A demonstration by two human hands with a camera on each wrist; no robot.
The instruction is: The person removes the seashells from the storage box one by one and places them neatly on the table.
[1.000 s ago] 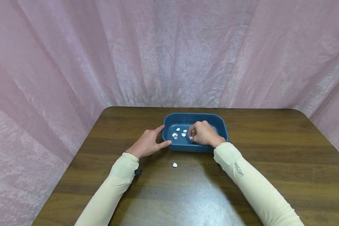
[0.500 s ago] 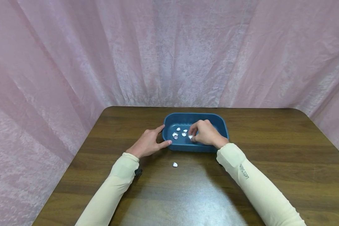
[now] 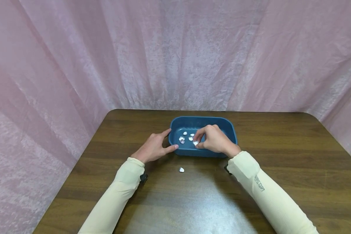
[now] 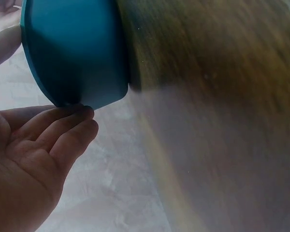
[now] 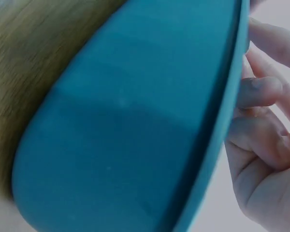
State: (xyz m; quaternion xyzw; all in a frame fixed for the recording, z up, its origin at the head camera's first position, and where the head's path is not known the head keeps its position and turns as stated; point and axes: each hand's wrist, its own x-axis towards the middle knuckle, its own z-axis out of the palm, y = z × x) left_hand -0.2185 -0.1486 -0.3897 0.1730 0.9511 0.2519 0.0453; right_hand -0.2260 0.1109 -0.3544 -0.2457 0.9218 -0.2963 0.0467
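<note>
A blue plastic tray [image 3: 203, 152] stands on the table, with several small shiny white pieces [image 3: 182, 140] lying in its left half. My left hand [image 3: 153, 148] is spread at the tray's left end, thumb and forefinger touching its rim. The left wrist view shows the other fingers fairly straight near the end wall. Over the tray's middle, my right hand [image 3: 214, 139] pinches one small shiny white piece [image 3: 195, 143] between thumb and fingertips, low near the tray floor. That piece is hidden behind the tray wall [image 5: 125, 111] in the right wrist view.
One more white piece [image 3: 181, 170] lies on the wooden table [image 3: 163, 198] in front of the tray. A pink curtain [image 3: 175, 55] hangs behind the table's far edge.
My right hand has shifted slightly toward the near side, and the white piece at its fingertips has moved a little left. My left hand keeps its place at the tray's end.
</note>
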